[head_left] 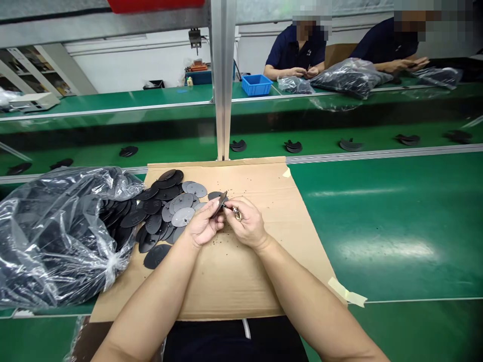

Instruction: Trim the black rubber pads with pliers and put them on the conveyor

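Observation:
My left hand (206, 224) is closed on a thin black disc (222, 201), tipped up on edge between thumb and fingers. Against its near face, my right hand (248, 224) grips a small tool with a shiny brass-coloured part (237, 214); its working end is too small to make out. Behind the held piece, another dark disc (215, 194) lies flat on the cardboard sheet (256, 281). To the left of my hands spreads a loose pile of black and grey discs (153, 207), many with a small knob in the middle.
A clear plastic bag (56, 236) of black discs lies open at the left. Dark crumbs dot the cardboard, which is taped down (347, 292). Beyond a metal post (222, 75), black parts (293, 146) sit on a green belt. Two people work across it near a blue bin (257, 85).

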A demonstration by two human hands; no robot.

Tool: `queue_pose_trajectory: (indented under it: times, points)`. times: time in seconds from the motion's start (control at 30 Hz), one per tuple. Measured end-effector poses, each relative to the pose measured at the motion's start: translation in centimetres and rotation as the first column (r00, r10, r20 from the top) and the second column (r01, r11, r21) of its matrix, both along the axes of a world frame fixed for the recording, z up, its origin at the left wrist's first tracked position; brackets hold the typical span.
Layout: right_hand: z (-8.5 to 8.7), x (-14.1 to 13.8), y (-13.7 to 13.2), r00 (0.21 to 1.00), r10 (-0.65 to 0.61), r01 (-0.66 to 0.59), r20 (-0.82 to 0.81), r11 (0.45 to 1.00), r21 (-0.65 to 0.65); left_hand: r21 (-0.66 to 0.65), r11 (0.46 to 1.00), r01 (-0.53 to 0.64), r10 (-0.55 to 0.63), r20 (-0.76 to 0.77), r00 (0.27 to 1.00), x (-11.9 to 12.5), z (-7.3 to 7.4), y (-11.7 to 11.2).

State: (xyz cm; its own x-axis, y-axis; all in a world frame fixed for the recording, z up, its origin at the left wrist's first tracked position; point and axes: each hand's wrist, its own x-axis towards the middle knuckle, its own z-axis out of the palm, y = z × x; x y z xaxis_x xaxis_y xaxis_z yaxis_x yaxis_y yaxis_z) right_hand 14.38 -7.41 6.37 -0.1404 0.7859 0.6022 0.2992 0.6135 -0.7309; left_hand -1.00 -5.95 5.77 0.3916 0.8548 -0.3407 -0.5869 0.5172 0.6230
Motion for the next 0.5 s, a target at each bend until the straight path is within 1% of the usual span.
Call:
queue_pose_trajectory:
  times: [0.13,0.2,0.27,0.33,0.4,0.47,0.5]
  points:
    - [-0.2,-0.1,-0.2,1.0,-0.014,0.014,0.028,1.0,-0.018,0.043,0.999,0.003,-0.003,-0.002,1.0,0.0,-0.2,-0.2]
    - [-0.2,-0.3,-0.2,1.0,-0.025,0.025,0.003,0.999,-0.024,0.04,0.999,0.006,-0.006,-0.008,1.0,0.0,-0.1,-0.2]
    - [-0.2,-0.6,-0.2,0.998,-0.039,0.036,-0.051,0.998,-0.046,0.046,0.999,-0.021,0.023,-0.027,0.999,0.2,0.1,-0.3]
    - [-0.5,-0.8,0.1,0.991,-0.065,0.052,-0.12,0.993,-0.104,0.07,0.992,-0.101,0.106,-0.073,0.992,0.6,0.4,-0.5]
    - [-1.0,-0.7,0.6,0.97,-0.14,0.099,-0.2,0.974,-0.204,0.113,0.967,-0.228,0.244,-0.153,0.958,1.0,0.8,-0.3]
    - [-1.8,-0.4,1.4,0.923,-0.266,0.17,-0.279,0.931,-0.324,0.192,0.92,-0.343,0.386,-0.272,0.882,1.1,1.1,0.7]
    - [-2.3,-0.2,1.8,0.888,-0.331,0.202,-0.319,0.904,-0.376,0.26,0.885,-0.385,0.457,-0.338,0.822,0.9,1.3,1.6]
